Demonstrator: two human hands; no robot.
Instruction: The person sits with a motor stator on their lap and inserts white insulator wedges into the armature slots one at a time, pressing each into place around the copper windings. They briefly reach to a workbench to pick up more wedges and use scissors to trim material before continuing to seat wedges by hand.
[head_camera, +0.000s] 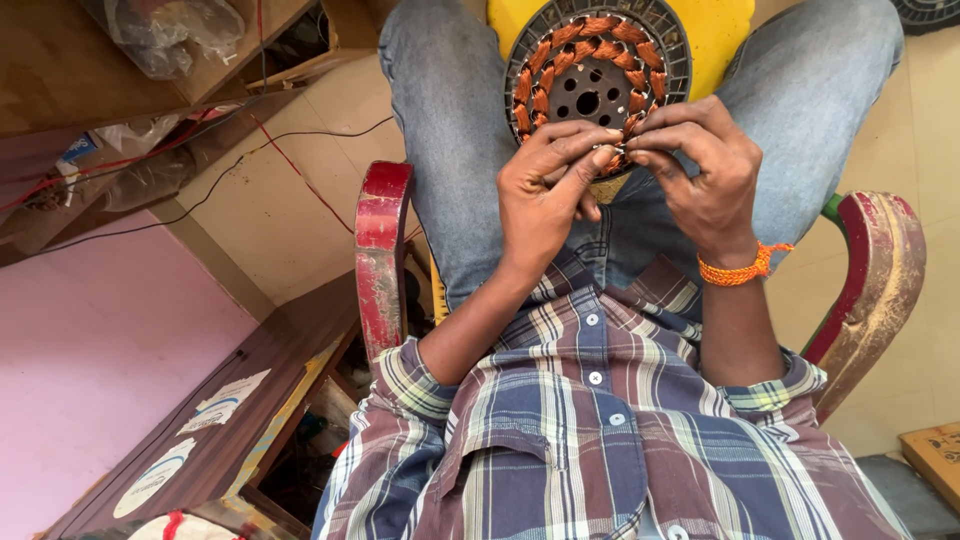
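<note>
Looking down from head height: plaid shirt (590, 440) nearest, at 6 o'clock, sleeves rolled to the elbows. Seated in chair with worn red armrests (382, 250) at 9 and 3 o'clock of the lap. Orange thread band (738, 270) on right wrist. Left hand (545, 190) just above shirt, fingers curled, thumb and forefinger pinched narrow on the winding at the stator's 6 o'clock edge. Right hand (700, 170) beside it, touching, fingertips likewise pinched tight on the same spot; wire itself too fine to make out. Round motor stator (597, 75) propped upright between jeans-clad knees, at 12 o'clock of the hands: dark slotted ring, copper coils (545, 60) around a perforated hub. Yellow surface (720, 30) behind stator. Farther, 10 o'clock: wooden shelf (60, 70) with plastic bags, red and black wires (290, 160) trailing over tiled floor.
</note>
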